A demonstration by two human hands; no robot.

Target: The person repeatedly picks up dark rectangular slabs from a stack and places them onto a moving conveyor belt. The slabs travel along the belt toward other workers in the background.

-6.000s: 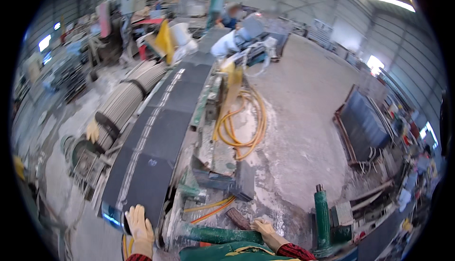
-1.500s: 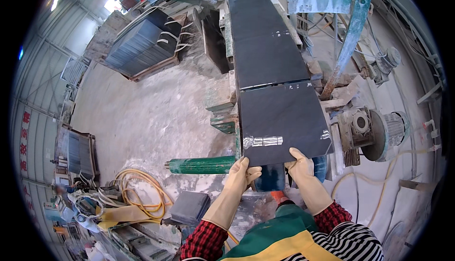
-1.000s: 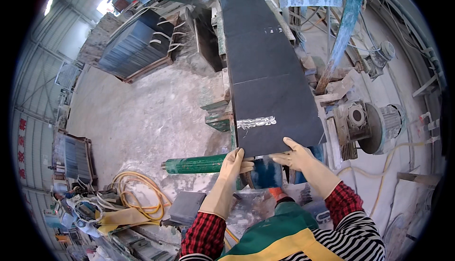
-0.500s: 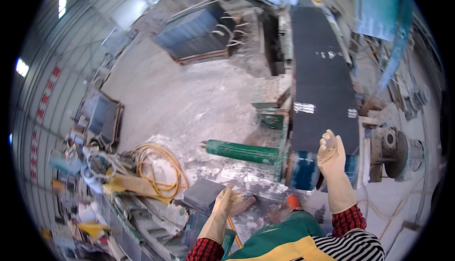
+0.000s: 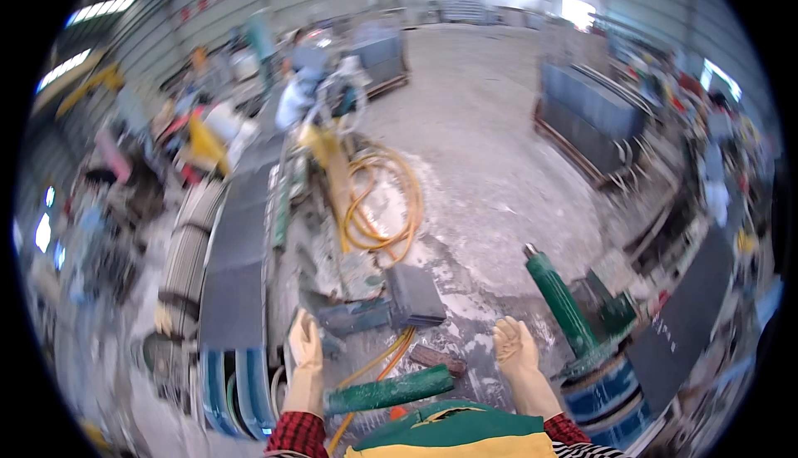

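Both hands wear cream rubber gloves, with red checked cuffs at the wrists. My left hand (image 5: 305,350) is raised near the end of the left conveyor belt (image 5: 237,267), fingers mostly stretched and nothing visible in them. Out to the right, my right hand (image 5: 517,354) has its fingers loosely bent, with nothing seen in it. Between the hands, farther off, lies a small stack of dark grey slabs (image 5: 417,293). A green roller (image 5: 391,389) lies low, close to my left wrist. Another green roller (image 5: 561,302) slants up beyond my right hand.
A second dark conveyor belt (image 5: 686,321) with a blue drum (image 5: 603,404) stands at the right. Coiled orange hose (image 5: 416,217) lies on the floor ahead. Large slabs (image 5: 588,117) stand on a pallet farther back. A brownish block (image 5: 438,360) lies near the slabs.
My view has swung left, bringing the left belt into sight and shifting the other belt to the right edge. My right hand has left the belt's end; its fingers are more bent.
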